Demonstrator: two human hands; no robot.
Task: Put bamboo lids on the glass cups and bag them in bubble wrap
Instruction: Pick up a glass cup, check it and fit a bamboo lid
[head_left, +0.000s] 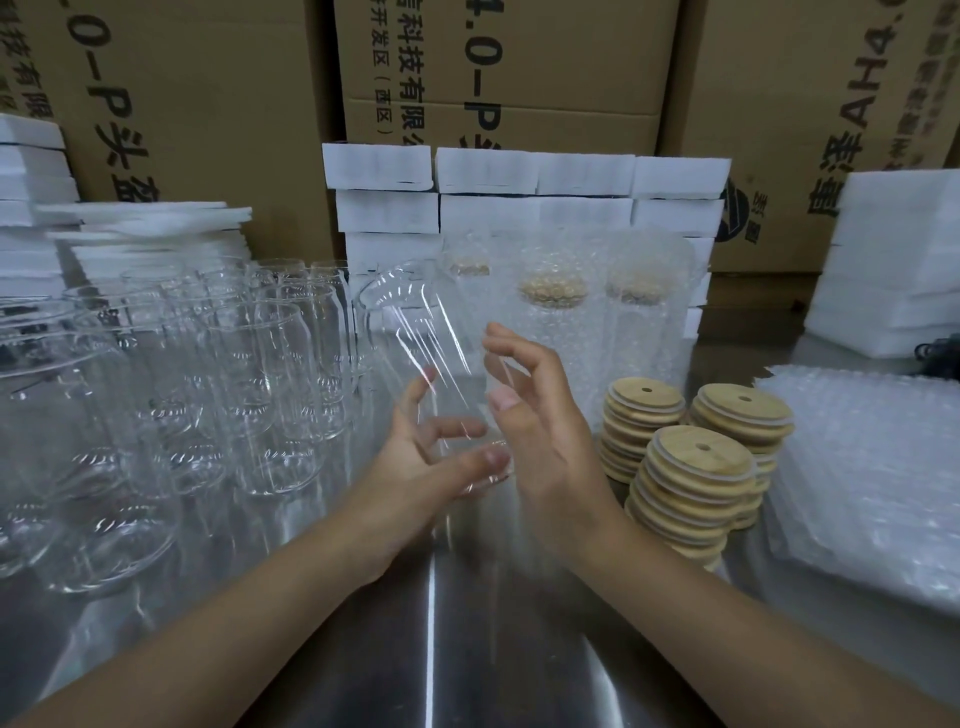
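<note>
A clear glass cup (415, 332) is tilted in the air above the table's middle, its mouth up and to the left, with no lid on it. My left hand (426, 457) grips its lower end, with the thumb and fingers curled round the base. My right hand (530, 395) holds its right side, fingers bent against the glass. Three stacks of round bamboo lids (696, 467) stand just right of my right hand. A pile of flat bubble wrap bags (862, 467) lies at the far right.
Several empty glass cups (171, 395) crowd the left half of the steel table (431, 649). Three lidded cups bagged in bubble wrap (556, 306) stand behind my hands. White foam blocks (535, 192) and cardboard boxes (498, 67) line the back.
</note>
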